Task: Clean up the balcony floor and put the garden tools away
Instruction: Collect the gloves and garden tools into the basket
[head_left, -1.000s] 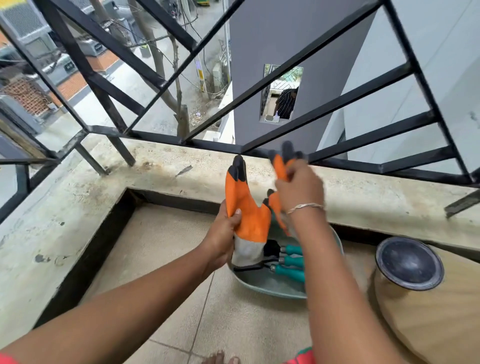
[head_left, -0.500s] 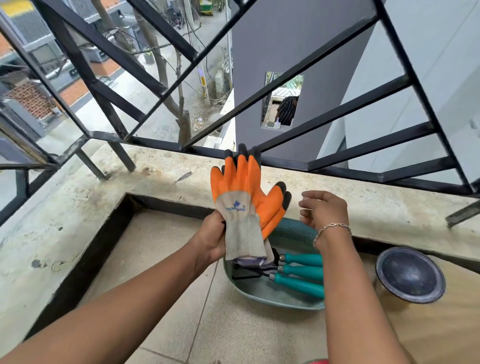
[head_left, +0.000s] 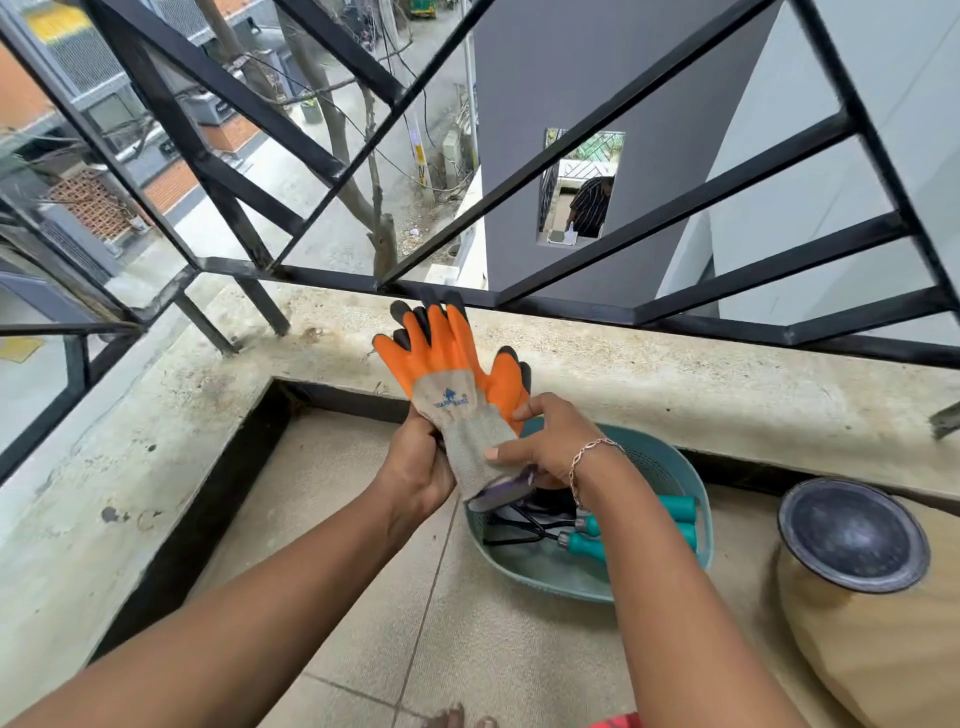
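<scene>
Left hand (head_left: 421, 462) clamped on grey cuff of stacked orange gloves (head_left: 452, 374), fingertips of gloves up and away from grip. Right hand (head_left: 545, 447) pinching same cuff from the other side, thumb on top. Directly under the grip, teal basket (head_left: 691, 499) on tiled floor, teal-handled garden tools (head_left: 639, 530) lying inside. Right of grip, round tan pot (head_left: 878, 618) with dark lid. Beyond grip, concrete ledge (head_left: 675, 379) and black railing (head_left: 727, 197).

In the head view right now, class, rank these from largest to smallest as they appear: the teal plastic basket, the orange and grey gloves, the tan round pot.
1. Tan round pot, though cut off and nearer.
2. Teal plastic basket, partly hidden.
3. Orange and grey gloves.
</scene>
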